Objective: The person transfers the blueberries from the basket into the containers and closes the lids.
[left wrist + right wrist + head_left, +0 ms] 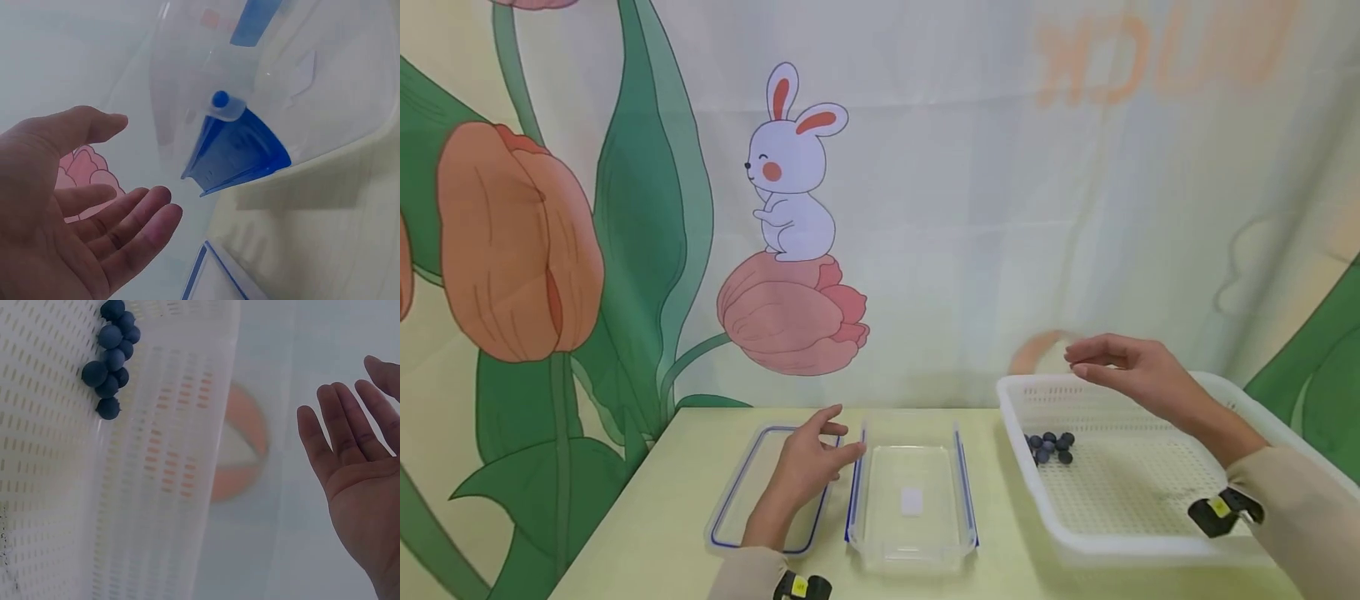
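My left hand (811,461) hovers with relaxed fingers over a clear lid with a blue seal (737,492), next to the left wall of a clear plastic container (912,546) with blue clips (234,150). In the left wrist view the palm (75,225) is open and holds nothing. My right hand (1120,365) floats open above the far edge of a white perforated basket (1150,546). Several dark blue berries (1049,446) lie clustered in the basket's left part, also seen in the right wrist view (112,356). The right palm (359,481) is empty.
A pale yellow table (647,525) carries the lid, container and basket side by side. Behind it hangs a printed cloth backdrop with a rabbit (792,171) and tulips (512,242). The table's left edge runs close to the lid.
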### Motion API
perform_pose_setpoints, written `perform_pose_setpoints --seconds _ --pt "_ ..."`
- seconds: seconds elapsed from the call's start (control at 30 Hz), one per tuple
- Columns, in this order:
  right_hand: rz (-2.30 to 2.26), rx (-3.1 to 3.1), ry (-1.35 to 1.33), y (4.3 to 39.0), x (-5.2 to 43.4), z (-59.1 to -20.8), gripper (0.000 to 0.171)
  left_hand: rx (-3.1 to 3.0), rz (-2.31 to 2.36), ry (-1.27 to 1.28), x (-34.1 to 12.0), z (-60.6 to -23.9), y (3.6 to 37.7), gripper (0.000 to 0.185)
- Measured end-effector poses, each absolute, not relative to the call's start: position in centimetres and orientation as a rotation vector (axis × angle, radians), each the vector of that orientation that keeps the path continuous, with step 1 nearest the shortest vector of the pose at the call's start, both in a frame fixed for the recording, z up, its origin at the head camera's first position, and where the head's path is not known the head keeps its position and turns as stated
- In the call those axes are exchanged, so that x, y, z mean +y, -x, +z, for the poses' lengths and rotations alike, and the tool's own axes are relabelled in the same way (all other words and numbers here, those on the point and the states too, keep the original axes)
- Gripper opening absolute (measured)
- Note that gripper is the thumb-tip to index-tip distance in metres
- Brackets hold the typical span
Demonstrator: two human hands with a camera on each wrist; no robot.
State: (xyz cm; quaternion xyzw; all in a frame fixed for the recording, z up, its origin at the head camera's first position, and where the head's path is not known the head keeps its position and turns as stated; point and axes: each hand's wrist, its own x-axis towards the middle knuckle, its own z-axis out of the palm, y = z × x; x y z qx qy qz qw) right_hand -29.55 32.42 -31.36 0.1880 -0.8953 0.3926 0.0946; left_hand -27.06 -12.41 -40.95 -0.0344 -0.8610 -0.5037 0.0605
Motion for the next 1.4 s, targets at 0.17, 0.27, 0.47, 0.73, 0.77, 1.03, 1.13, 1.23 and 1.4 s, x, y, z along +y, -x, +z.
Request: perform_pose_setpoints --seconds 0.17,0.27,0.47,0.73,0.77,1.03,1.13,1.23,1.4 --pt "1.204 -2.674 -0.552 30.4 32.8 -32.7 0.038 -2.597 -1.572 0.099 -12.2 -41.6 26.8 0.068" --pt "1.212 -2.705 -0.548 30.8 33.0 -33.4 0.038 -2.589 -1.592 0.099 -12.0 -41.6 26.7 0.063" --pt "1.217 -2.771 -0.509 31.5 33.7 -34.8 0.04 -2.583 -1.608 0.046 -11.5 -41.7 26.5 0.052" --pt "1.203 -2.849 -0.46 32.7 34.6 -36.8 0.042 -2.587 -1.71 0.012 -11.2 -42.3 26.6 0.051" --pt "1.2 -2.853 -0.463 32.8 34.7 -36.9 0.042 -2.586 -1.72 0.01 -11.2 -42.4 26.6 0.051" --pt "1.18 -2.868 -0.535 33.8 34.5 -37.7 0.041 -2.565 -1.828 -0.018 -11.7 -42.7 27.1 0.045" --pt "1.179 -2.876 -0.551 34.1 34.5 -38.0 0.039 -2.561 -1.834 -0.03 -11.7 -42.7 27.2 0.045" --pt "1.176 -2.883 -0.587 34.4 34.6 -38.4 0.038 -2.558 -1.837 -0.036 -11.7 -42.6 27.1 0.045" --pt "1.199 -2.89 -0.64 34.8 34.5 -39.0 0.035 -2.546 -1.857 -0.043 -11.6 -42.5 26.8 0.044"
